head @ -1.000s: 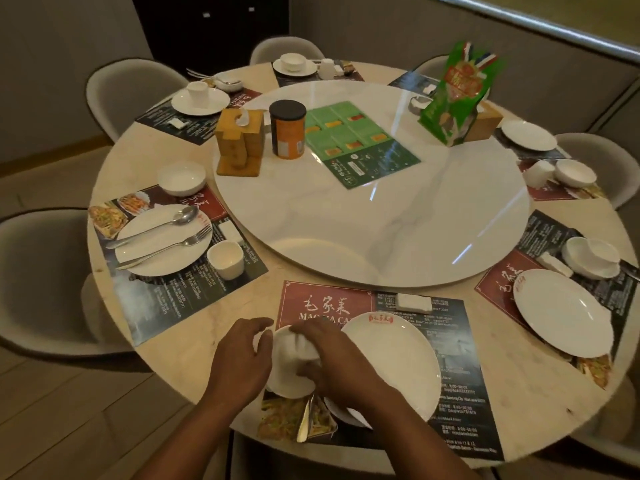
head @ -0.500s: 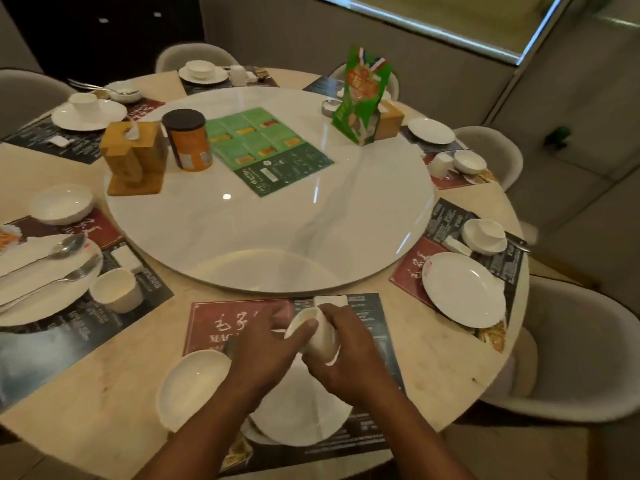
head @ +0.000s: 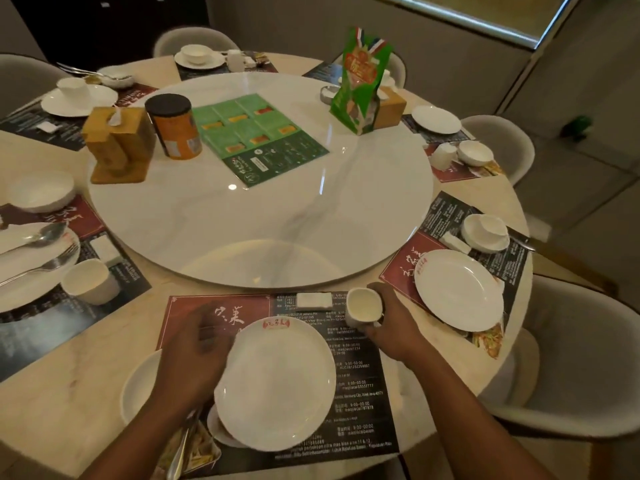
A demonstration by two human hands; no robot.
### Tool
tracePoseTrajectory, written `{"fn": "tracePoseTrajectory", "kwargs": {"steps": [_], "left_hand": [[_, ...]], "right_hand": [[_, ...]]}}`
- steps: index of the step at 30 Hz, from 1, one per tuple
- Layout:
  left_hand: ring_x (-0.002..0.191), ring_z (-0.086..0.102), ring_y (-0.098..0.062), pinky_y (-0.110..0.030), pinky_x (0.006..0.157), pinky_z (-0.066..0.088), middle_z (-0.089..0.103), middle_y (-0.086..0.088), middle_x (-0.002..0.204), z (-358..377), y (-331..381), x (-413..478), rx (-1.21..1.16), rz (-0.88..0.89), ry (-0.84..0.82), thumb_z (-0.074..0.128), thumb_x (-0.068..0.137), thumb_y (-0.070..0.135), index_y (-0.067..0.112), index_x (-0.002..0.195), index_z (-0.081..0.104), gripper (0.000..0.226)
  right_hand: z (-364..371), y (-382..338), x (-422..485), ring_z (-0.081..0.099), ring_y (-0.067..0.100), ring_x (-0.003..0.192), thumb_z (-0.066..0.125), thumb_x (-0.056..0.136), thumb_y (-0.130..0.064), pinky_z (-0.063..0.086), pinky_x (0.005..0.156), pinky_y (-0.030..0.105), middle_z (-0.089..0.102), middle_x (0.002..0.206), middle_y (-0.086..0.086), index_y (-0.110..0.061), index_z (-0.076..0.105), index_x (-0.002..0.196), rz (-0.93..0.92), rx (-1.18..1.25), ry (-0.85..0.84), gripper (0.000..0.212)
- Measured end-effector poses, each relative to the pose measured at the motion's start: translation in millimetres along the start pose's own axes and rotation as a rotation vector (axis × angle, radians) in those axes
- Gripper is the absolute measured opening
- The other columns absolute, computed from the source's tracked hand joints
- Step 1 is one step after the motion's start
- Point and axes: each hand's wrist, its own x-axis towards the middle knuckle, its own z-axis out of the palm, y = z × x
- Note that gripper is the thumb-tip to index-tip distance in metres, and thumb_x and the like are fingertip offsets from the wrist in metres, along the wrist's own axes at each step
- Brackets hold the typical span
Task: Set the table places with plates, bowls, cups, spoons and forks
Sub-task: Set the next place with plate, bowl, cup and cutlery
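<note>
My right hand [head: 391, 323] grips a small white cup [head: 363, 306] at the upper right of the near placemat [head: 360, 386], low over it or standing on it. A white plate [head: 277, 382] lies in the middle of that mat. My left hand [head: 197, 355] hovers blurred at the plate's left edge, fingers loosely bent and holding nothing. Partly hidden under my left wrist, a white bowl [head: 136, 389] sits on the table left of the mat. A metal utensil [head: 180, 452] lies at the mat's near left corner.
A round marble turntable [head: 259, 209] fills the centre, carrying a wooden tissue holder [head: 117, 143], an orange canister [head: 175, 128], a green menu [head: 256, 136] and a green sign [head: 363, 81]. Other places around the table hold plates, bowls and cups. Grey chairs ring the table.
My hands have parted. The right carried the cup from in front of me to the mat's upper right. The left let go and dropped beside the plate.
</note>
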Motion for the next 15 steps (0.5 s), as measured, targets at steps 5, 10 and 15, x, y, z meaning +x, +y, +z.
{"fn": "tracePoseTrajectory", "kwargs": {"steps": [5,10,15], "left_hand": [[0.095,0.060,-0.017,-0.034,0.082,0.048,0.065,-0.001,0.117,-12.1,-19.5,2.7,0.031,-0.051,0.053,0.069,0.088,0.025,0.027,0.132,0.053,0.047],[0.095,0.060,-0.017,-0.036,0.084,0.049,0.064,-0.003,0.118,-14.8,-23.9,0.8,0.022,-0.059,0.079,0.069,0.088,0.022,0.024,0.131,0.054,0.046],[0.099,0.060,-0.019,-0.040,0.090,0.050,0.064,-0.005,0.122,-19.8,-27.0,-1.6,0.036,-0.088,0.089,0.069,0.088,0.022,0.023,0.133,0.053,0.048]], "right_hand": [[3.2,9.0,4.0,0.055,0.011,0.111,0.083,0.075,-0.026,0.053,0.088,0.033,0.056,0.120,-0.011,-0.035,0.041,0.128,-0.004,0.013,-0.063,0.068],[7.4,11.1,6.5,0.055,0.012,0.111,0.083,0.075,-0.028,0.055,0.088,0.037,0.055,0.120,-0.013,-0.037,0.040,0.127,-0.014,-0.002,-0.063,0.068],[9.3,10.9,6.9,0.054,0.012,0.112,0.084,0.075,-0.030,0.054,0.089,0.037,0.054,0.120,-0.015,-0.038,0.040,0.128,-0.005,0.001,-0.054,0.069]]}}
